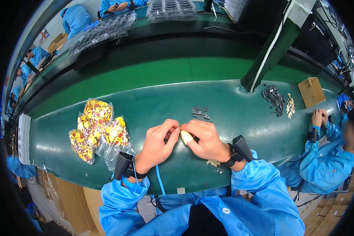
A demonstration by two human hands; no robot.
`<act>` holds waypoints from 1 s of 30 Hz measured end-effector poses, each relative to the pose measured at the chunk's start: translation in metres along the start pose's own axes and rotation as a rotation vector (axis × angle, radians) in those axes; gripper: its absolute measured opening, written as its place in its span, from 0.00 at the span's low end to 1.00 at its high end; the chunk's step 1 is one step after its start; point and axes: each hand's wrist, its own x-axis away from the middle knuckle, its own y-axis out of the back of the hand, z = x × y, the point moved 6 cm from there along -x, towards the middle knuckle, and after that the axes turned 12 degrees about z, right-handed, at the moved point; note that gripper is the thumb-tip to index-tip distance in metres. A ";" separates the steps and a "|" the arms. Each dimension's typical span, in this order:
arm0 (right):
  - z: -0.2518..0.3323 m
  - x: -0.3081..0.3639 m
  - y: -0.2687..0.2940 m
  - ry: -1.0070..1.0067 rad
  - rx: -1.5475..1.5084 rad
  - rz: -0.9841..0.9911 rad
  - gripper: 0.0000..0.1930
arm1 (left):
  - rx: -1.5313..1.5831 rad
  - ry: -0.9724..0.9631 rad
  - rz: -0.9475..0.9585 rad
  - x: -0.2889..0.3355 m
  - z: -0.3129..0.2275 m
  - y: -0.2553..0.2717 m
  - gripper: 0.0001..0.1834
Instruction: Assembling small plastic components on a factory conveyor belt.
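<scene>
My left hand [158,142] and my right hand [203,138] meet over the green table [232,102], fingertips pinched together around a small dark part that is mostly hidden between them. A pale cover sits on my right thumb. Both wrists carry black devices. A few small dark parts [200,112] lie just beyond my hands. Tiny pale bits [214,163] rest by my right wrist. Clear bags of yellow and red pieces [96,129] lie to the left of my left hand.
A pile of dark parts [274,98] and pale parts [290,106] sits at the right, near a cardboard box [311,91]. A co-worker in blue [326,157] sits at my right. Clear trays [106,29] lie on the far table.
</scene>
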 end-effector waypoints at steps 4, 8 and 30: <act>0.006 0.004 -0.002 0.001 0.064 -0.024 0.05 | 0.070 0.046 0.060 0.001 0.006 -0.005 0.04; 0.009 0.008 -0.002 0.026 0.111 -0.066 0.09 | 0.246 0.116 0.118 0.001 0.005 -0.007 0.05; -0.010 0.009 -0.017 -0.029 0.088 -0.128 0.08 | 0.201 0.128 0.021 0.001 0.015 -0.014 0.06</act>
